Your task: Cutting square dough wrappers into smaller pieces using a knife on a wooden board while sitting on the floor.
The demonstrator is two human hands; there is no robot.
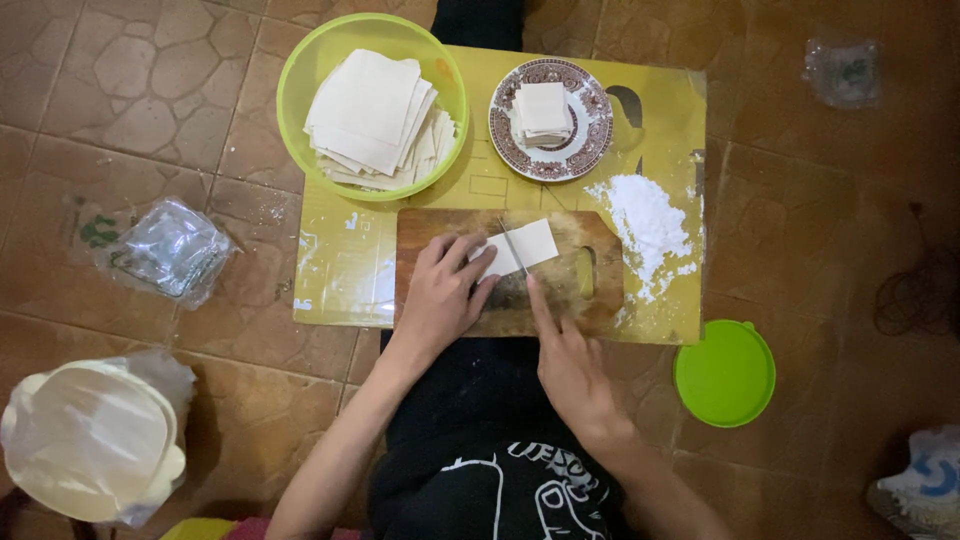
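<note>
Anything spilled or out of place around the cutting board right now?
Yes. White flour lies loose on the yellow mat right of the wooden cutting board, scattered toward the mat's edge. The green lid sits off the mat on the tiled floor, and crumpled clear plastic wrappers lie there too.

A lime-green plastic bowl (pixel 372 105) is seen at the far left corner of a yellow mat (pixel 340 270), filled with pale cream square dough sheets (pixel 372 112). Beside it, a white plate (pixel 551 119) is patterned in brown around its rim and stacked with smaller cream squares (pixel 543 110). A brown wooden cutting board (pixel 585 285) is marked with darker stains. White flour (pixel 648 225) is heaped near the mat's right edge. A bright green lid (pixel 725 373) is set on the brown floor (pixel 130 80), which is tiled in an irregular stone pattern. A black garment (pixel 480 440) with white print is worn.
</note>
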